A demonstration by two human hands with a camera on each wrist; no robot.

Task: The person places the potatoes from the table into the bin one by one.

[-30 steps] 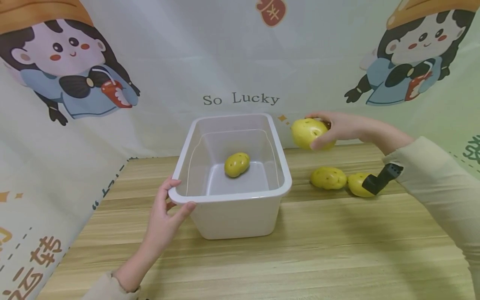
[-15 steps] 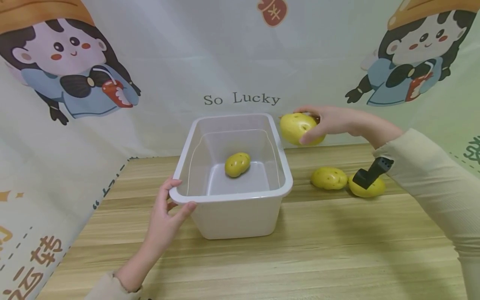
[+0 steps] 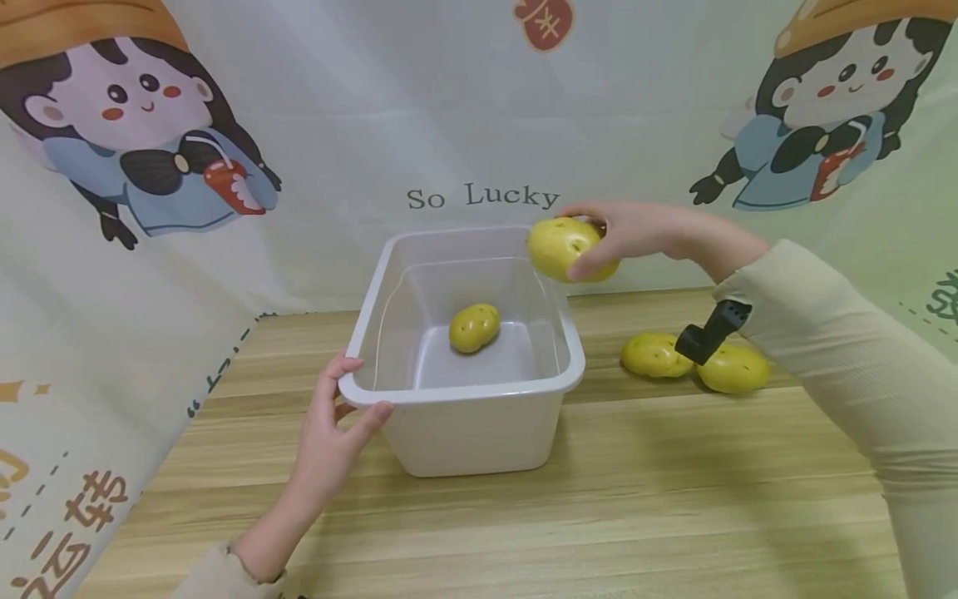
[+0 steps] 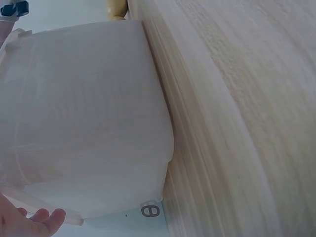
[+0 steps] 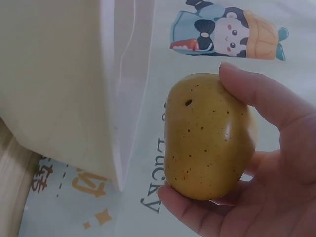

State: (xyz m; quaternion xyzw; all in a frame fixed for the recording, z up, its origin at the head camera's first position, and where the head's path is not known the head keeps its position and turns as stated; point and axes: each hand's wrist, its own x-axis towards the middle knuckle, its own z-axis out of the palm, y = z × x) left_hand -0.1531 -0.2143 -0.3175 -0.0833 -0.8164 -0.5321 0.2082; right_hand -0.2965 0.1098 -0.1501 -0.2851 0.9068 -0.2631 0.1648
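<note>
My right hand (image 3: 636, 233) grips a yellow potato (image 3: 561, 248) in the air, overlapping the right rim of a white plastic bin (image 3: 479, 433) in the head view. Thumb and fingers wrap the potato (image 5: 210, 138) in the right wrist view, with the bin's wall (image 5: 59, 89) to its left. With its thumb on the front rim and fingers on the left side, my left hand (image 3: 329, 433) holds the bin's near left corner. One potato (image 3: 475, 328) lies on the bin's floor. In the left wrist view, the fingers (image 4: 42, 219) show at the bin's rim.
Two more potatoes, one at the left (image 3: 649, 355) and one at the right (image 3: 733, 369), lie side by side on the wooden table (image 3: 636, 499), right of the bin. A printed cloth (image 3: 337, 108) hangs behind and along the left side.
My right hand has carried the potato left and slightly up, from beside the bin to over its right rim. The left hand and the bin have stayed put.
</note>
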